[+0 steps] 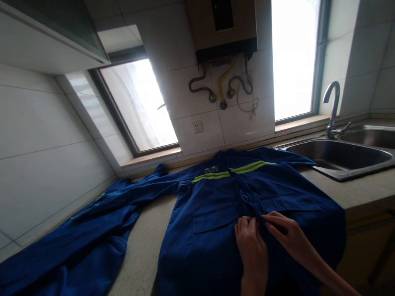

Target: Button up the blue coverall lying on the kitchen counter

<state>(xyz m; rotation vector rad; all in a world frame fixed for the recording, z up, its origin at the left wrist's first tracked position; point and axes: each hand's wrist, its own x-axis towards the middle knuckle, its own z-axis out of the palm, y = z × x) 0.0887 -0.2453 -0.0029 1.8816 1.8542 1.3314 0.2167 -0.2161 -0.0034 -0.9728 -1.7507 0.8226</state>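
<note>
A blue work jacket with yellow-green reflective stripes lies spread front up on the countertop, its lower part toward me. My left hand is closed on the front edge of the jacket, fingers bent over the cloth. Just to its right, my right hand pinches the other front edge between thumb and fingers. Both hands meet at the front opening, below a visible button. Whether a button sits between the fingertips is hidden.
More blue clothing lies on the counter at left. A steel sink with a faucet is at the right. A water heater with pipes hangs on the tiled wall between two windows. A cabinet overhangs at upper left.
</note>
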